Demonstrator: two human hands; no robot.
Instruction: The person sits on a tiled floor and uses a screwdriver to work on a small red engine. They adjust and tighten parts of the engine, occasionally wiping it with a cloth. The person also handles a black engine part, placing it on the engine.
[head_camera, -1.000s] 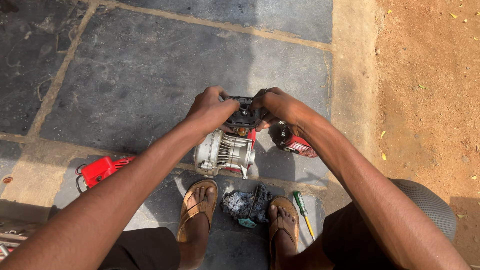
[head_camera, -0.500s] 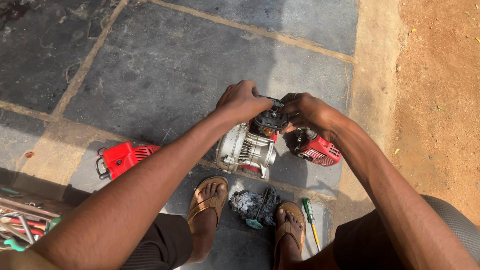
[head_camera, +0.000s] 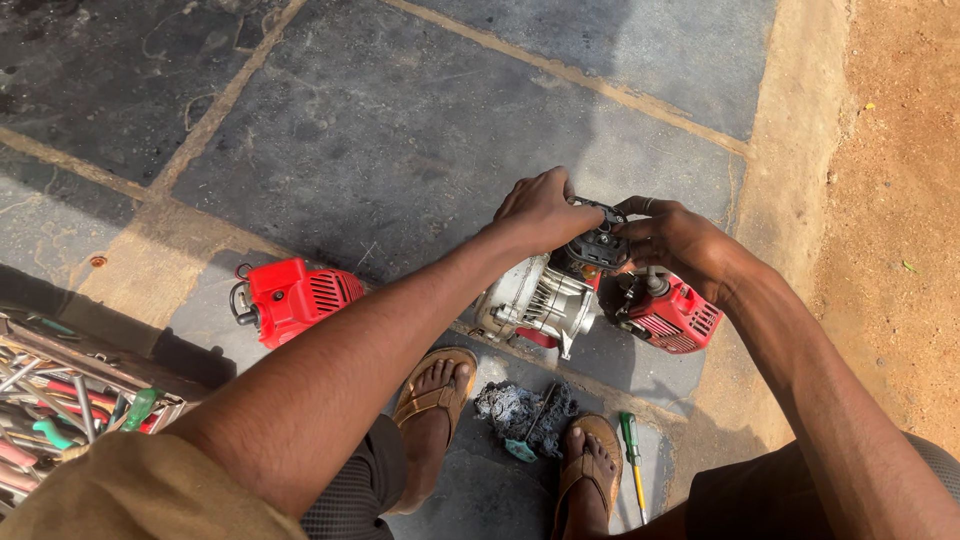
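Note:
A small silver engine (head_camera: 540, 302) with cooling fins stands on the stone floor in front of my feet. On its top sits a black square part (head_camera: 598, 240). My left hand (head_camera: 545, 210) grips that black part from the left side. My right hand (head_camera: 672, 240) holds it from the right, fingers curled around its edge. A red engine cover (head_camera: 675, 315) lies right beside the engine, under my right wrist.
Another red housing (head_camera: 290, 297) with a black handle lies to the left. A box of hand tools (head_camera: 60, 405) sits at the lower left. A grey rag (head_camera: 520, 412) and a green-handled screwdriver (head_camera: 632, 455) lie between my sandalled feet. Bare soil (head_camera: 890, 200) borders the paving on the right.
The view has shifted, so engine and hands sit further right and the tool box has come into sight. Both hands stay on the black part atop the engine.

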